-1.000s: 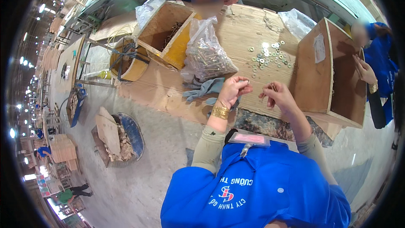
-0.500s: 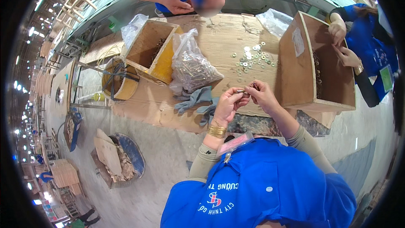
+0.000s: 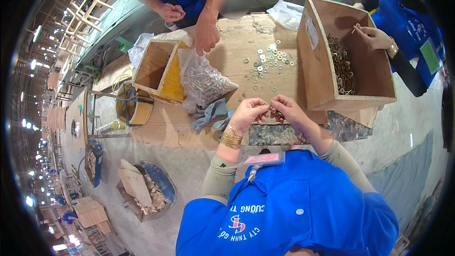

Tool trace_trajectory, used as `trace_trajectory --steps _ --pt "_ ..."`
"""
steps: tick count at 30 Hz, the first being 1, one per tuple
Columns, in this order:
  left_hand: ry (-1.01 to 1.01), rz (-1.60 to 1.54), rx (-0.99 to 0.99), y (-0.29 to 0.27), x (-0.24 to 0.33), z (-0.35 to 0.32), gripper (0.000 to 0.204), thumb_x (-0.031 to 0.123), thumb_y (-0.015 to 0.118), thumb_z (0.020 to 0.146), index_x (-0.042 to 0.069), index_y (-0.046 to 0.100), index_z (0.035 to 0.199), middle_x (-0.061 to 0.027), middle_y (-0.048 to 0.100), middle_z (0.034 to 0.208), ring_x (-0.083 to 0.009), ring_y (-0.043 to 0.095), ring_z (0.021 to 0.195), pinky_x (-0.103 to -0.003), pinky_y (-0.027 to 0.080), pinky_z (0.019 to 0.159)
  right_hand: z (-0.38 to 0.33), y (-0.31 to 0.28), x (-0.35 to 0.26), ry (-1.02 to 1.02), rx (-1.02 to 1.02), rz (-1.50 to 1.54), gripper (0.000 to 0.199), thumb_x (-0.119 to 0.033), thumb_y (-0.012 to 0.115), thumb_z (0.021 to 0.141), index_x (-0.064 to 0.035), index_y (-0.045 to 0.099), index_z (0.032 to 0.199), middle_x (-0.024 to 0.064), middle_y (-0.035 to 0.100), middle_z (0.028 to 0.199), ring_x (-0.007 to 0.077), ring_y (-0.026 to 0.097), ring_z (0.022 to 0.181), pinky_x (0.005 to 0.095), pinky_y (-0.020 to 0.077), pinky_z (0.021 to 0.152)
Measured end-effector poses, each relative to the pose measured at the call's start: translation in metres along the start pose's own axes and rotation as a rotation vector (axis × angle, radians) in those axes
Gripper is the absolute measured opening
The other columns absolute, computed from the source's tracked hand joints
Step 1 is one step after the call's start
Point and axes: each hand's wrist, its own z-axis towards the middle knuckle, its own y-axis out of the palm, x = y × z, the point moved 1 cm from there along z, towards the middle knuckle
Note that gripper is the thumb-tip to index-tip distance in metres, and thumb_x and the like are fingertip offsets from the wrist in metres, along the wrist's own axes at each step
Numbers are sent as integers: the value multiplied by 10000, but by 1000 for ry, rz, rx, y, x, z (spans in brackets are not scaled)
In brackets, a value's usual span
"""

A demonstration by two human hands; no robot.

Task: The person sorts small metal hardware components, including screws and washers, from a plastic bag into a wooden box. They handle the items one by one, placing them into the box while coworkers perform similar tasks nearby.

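My left hand (image 3: 250,114) and my right hand (image 3: 290,111) meet at the table's near edge with fingertips pinched together. Small metal bolts (image 3: 277,113) show between them, mostly hidden by my fingers. Just beyond lie loose, shiny flat washers (image 3: 272,59), scattered on the cardboard-covered table (image 3: 232,42). To the left, a clear plastic bag (image 3: 201,83) full of bolts leans by a wooden box with a yellow side (image 3: 171,78). Blue-grey work gloves (image 3: 208,114) rest in front of the bag.
At right stands a large wooden box (image 3: 350,98) holding a heap of bolts (image 3: 340,64); a co-worker's hand (image 3: 377,38) is over it. Another co-worker's hand (image 3: 207,33) reaches to the bag's top. A bucket (image 3: 137,106) and a scrap-filled bin (image 3: 147,189) are at left.
The far co-worker's arm has come down to the bag. The right co-worker's hands have parted, one now over the box. My hands stay together, fingers shifted; the view has moved slightly.
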Motion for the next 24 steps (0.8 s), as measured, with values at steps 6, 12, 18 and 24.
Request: trace_trajectory --steps 6,12,18,24 --pt "-1 67 27 -3 -6 3 115 144 574 814 33 554 796 -1 558 636 -35 497 500 -149 384 426 -1 1 -9 -12 -104 -160 219 -227 606 792 -46 524 885 12 573 703 31 485 557 165 358 456" --pt "-91 256 16 -17 -10 -6 165 182 627 775 46 561 708 7 543 571 -38 486 459 -156 357 401 9 6 -8 -49 -236 -525 217 -154 611 708 25 597 830 55 604 665 80 523 584 239 417 511" --pt "-97 259 42 -26 -7 -6 116 137 608 778 24 589 759 -11 555 579 -50 487 451 -169 358 385 18 15 -2 -83 -135 -665 186 -136 575 721 4 600 841 58 578 619 79 512 553 250 416 495" --pt "-42 180 111 -28 -36 32 324 92 548 803 -8 484 1104 -22 553 611 -59 486 470 -180 362 393 79 -38 3 -168 620 -439 315 -95 537 708 39 515 992 116 583 694 154 582 622 283 463 569"
